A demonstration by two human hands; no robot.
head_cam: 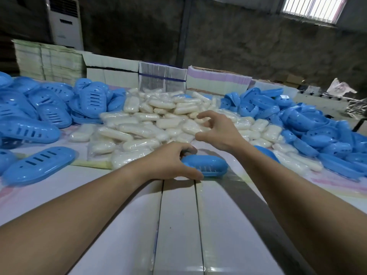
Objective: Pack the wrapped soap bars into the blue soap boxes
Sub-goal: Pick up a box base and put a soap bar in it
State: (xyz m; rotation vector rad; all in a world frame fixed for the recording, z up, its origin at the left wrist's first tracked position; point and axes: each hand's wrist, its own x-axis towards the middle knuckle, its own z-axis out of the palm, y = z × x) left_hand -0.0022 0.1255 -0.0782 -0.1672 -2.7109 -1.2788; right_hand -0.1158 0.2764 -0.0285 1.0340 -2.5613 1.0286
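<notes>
nearest on the tabletop (178, 225), the left hand (170, 162) curls round one end of a closed blue soap box (206, 165), likely to steady it. beyond, the right hand (216, 130) hovers with fingers spread and empty over the pile of wrapped soap bars (151, 124), seemingly picking one; blue box halves (39, 108) flank the pile.

1. The place is a small packing workshop or warehouse, with a bare, rough grey wall (258, 46) and a barred window (311, 8) high up.
2. Just beyond the fingers (204, 116) of the right hand, a heap of wrapped soap bars (158, 120) covers the counter (178, 225).
3. Piles of blue soap boxes (39, 108) lie to either side of the fingers.
4. Farther back stand stacks of flat cartons (49, 60) and a floor-standing air conditioner (65, 22).
</notes>
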